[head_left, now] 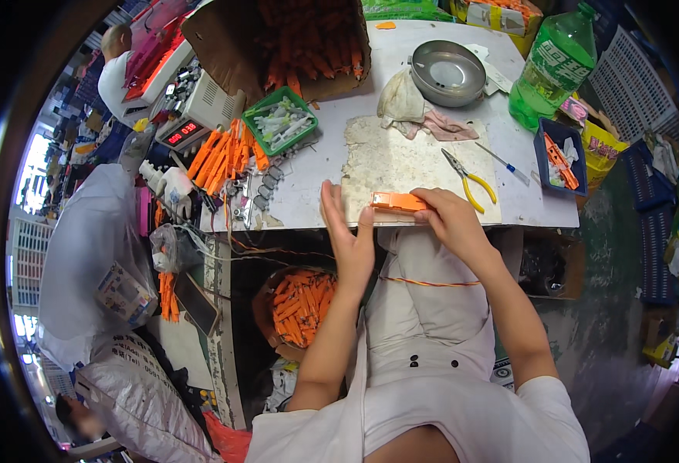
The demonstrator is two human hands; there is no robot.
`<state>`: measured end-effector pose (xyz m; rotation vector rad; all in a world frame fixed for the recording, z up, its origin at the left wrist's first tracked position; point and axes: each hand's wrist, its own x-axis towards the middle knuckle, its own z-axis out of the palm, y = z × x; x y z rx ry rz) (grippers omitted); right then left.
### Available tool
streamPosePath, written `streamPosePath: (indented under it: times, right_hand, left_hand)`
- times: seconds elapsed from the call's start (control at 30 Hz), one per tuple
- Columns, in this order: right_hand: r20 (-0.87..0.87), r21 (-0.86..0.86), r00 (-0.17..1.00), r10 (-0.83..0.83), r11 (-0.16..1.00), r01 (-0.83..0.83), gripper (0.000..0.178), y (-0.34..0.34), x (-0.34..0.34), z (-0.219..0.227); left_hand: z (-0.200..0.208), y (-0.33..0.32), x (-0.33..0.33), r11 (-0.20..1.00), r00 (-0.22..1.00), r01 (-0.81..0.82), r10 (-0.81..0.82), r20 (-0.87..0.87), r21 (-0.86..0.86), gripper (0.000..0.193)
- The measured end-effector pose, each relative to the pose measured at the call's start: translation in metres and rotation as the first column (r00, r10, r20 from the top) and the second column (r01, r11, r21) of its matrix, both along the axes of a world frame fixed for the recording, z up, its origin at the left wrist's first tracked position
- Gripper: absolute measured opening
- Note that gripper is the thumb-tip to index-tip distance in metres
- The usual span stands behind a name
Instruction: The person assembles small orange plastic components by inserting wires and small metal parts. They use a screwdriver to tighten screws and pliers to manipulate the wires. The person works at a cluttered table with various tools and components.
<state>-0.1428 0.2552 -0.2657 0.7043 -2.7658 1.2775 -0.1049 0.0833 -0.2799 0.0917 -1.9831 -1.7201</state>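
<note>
My right hand (451, 220) pinches a long orange plastic part (405, 202) by its right end, just above the table's near edge. A pale or metallic piece shows at the part's left end. Beside that end is my left hand (349, 243), fingers stretched up and thumb apart; whether the thumb touches the part I cannot tell. Under the part lies a worn, stained board (366, 158). To the right rest yellow-handled pliers (463, 171) and a thin screwdriver (509, 165) with a blue handle end.
Behind are a metal bowl (447, 73), rags (400, 100) and a green bottle (548, 73). A blue bin (544, 163) stands right. Left are a green basket (295, 141), a cardboard box (224, 42) and orange parts (220, 158). Wires (432, 282) hang across my lap.
</note>
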Motion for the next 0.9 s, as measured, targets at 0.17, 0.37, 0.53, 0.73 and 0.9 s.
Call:
streamPosePath:
  times: [0.17, 0.37, 0.53, 0.73, 0.9]
  right_hand:
    - [-0.153, 0.063, 0.983, 0.098, 0.994, -0.089, 0.031, 0.001, -0.015, -0.010]
    - [0.120, -0.158, 0.992, 0.046, 0.987, -0.027, 0.034, 0.012, -0.045, -0.018]
    - [-0.214, 0.050, 0.970, -0.115, 0.990, 0.129, 0.030, 0.007, -0.053, -0.022]
    - [-0.378, -0.016, 0.924, -0.052, 0.999, 0.050, 0.030, -0.010, -0.008, -0.022]
    - [-0.460, 0.155, 0.887, 0.033, 0.987, 0.044, 0.038, -0.014, 0.001, -0.024]
  left_hand:
    - [-0.002, -0.046, -0.012, 0.835, 0.977, 0.210, -0.161, 0.138, -0.509, 0.070]
    - [-0.005, -0.043, -0.017, 0.747, 0.970, 0.235, -0.222, 0.100, -0.622, 0.067]
    - [-0.012, -0.041, -0.017, 0.754, 0.972, 0.212, -0.226, 0.057, -0.622, 0.059]
    - [-0.016, -0.043, -0.007, 0.782, 0.983, 0.168, -0.182, 0.037, -0.601, 0.051]
    - [-0.017, -0.043, -0.008, 0.748, 0.983, 0.137, -0.181, -0.001, -0.649, 0.042]
